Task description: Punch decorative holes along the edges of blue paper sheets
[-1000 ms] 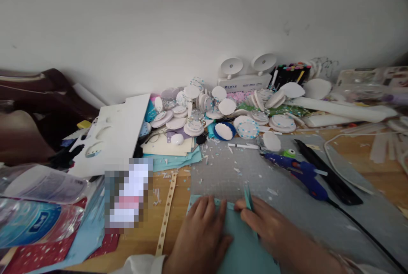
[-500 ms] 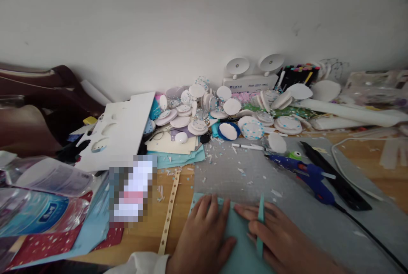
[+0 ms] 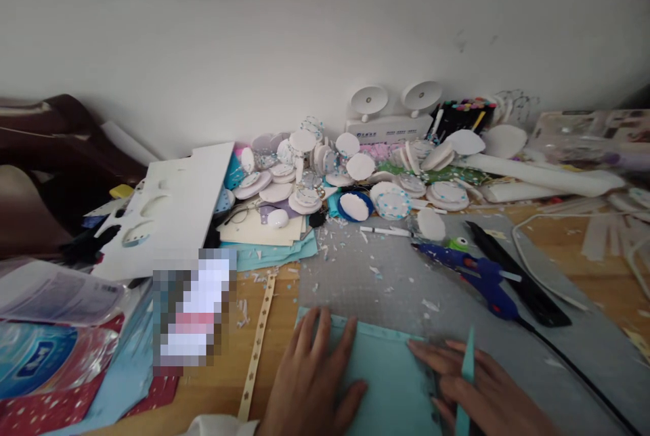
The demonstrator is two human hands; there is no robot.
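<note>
Well to the left of the gray mat (image 3: 350, 280), a clear bottle with a blue label (image 3: 43, 361) lies partly over red spotted paper (image 3: 84, 394). Farther back on that side sits a white board (image 3: 177, 199) with round cut-outs. Off the mat's far left corner, cream sheets (image 3: 254, 234) rest on blue-green ones. A star-patterned strip (image 3: 257, 348) lies slantwise on the wooden tabletop (image 3: 216, 392), just left of the mat.

Over the mat's near left part, the left hand (image 3: 309, 378) lies palm down with its fingers spread wide, pressing a teal sheet (image 3: 383, 382) near its far edge. The sheet lies flat on that near left part, a narrow band running along its far edge. Beyond the mat's far edge, white discs (image 3: 360, 166) are heaped up, and a white pen (image 3: 383, 230) lies on its far part, among paper scraps.

To the right of the sheet, low over the mat, the right hand (image 3: 487, 392) holds a slim, pointed teal piece (image 3: 468, 358) between bent fingers, with its forefinger stretched to the sheet's far right corner. On the mat's right side lie a blue glue gun (image 3: 470, 270) and a long black piece (image 3: 525, 284).
</note>
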